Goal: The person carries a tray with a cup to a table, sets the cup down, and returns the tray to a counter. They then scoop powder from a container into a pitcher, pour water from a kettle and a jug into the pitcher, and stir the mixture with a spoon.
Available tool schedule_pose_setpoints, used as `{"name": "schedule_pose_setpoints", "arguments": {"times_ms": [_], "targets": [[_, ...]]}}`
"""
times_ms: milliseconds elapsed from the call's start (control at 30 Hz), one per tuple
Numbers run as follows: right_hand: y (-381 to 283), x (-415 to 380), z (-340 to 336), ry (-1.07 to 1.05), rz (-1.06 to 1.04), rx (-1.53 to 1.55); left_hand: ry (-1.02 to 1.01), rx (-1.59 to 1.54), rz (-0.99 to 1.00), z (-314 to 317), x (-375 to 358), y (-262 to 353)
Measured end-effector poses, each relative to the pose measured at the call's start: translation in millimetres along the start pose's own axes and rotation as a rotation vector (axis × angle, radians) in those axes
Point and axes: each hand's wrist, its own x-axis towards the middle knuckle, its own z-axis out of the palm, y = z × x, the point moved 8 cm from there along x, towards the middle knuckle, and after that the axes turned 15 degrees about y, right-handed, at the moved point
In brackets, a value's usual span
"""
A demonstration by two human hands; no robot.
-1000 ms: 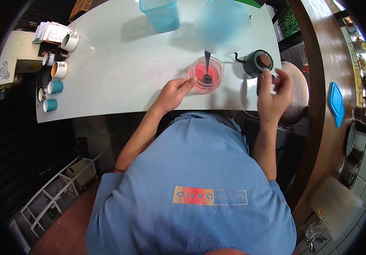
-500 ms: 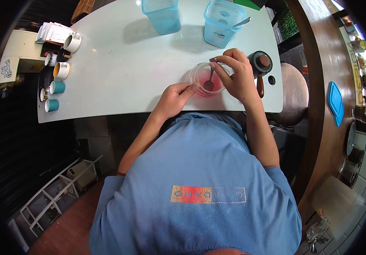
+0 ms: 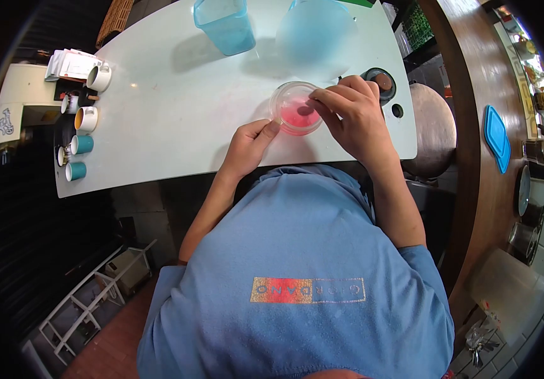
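A clear round plastic tub (image 3: 296, 87) with pink contents (image 3: 298, 116) stands near the table's front edge. My left hand (image 3: 250, 144) is closed on its left rim, thumb on top. My right hand (image 3: 355, 117) pinches a spoon over the right side of the tub. The spoon's dark bowl (image 3: 305, 110) dips into the pink, while its handle is mostly hidden by my fingers. Just beyond my right hand is a dark round container with a brown knob (image 3: 382, 81).
A light blue container (image 3: 226, 31) stands at the back; another blue container (image 3: 316, 38) beside it sits behind a hazy blur. Cups (image 3: 86, 119) line the left edge of the white table (image 3: 158, 120). A blue lid (image 3: 497, 138) lies on the wooden counter at right.
The view has shifted slightly. My right hand has turned over the tub, covering more of the spoon handle, and the spoon's bowl has moved within the pink. A blur now covers the right blue container.
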Motion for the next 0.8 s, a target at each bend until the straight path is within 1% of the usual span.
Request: {"name": "schedule_pose_setpoints", "arguments": {"times_ms": [67, 167, 267, 500, 567, 700, 800], "targets": [[-5, 3, -4, 0.072, -0.046, 0.018, -0.005, -0.028, -0.033, 0, 0, 3], [-3, -2, 4, 0.083, -0.050, 0.088, -0.031, -0.110, -0.066, 1, -1, 8], [-3, -3, 7, 0.036, -0.026, 0.105, -0.032, -0.130, -0.064, 0, -2, 5], [-8, 2, 2, 0.001, -0.032, 0.049, -0.029, -0.118, -0.083, -1, -4, 6], [-4, 4, 4, 0.032, -0.004, 0.016, -0.039, -0.097, -0.071, 0, -4, 5], [-1, 3, 10, 0.014, 0.019, 0.013, -0.037, -0.089, -0.097, 1, -5, 3], [7, -2, 16, 0.010, 0.072, 0.063, -0.048, -0.093, -0.098, 2, -5, 3]]}}
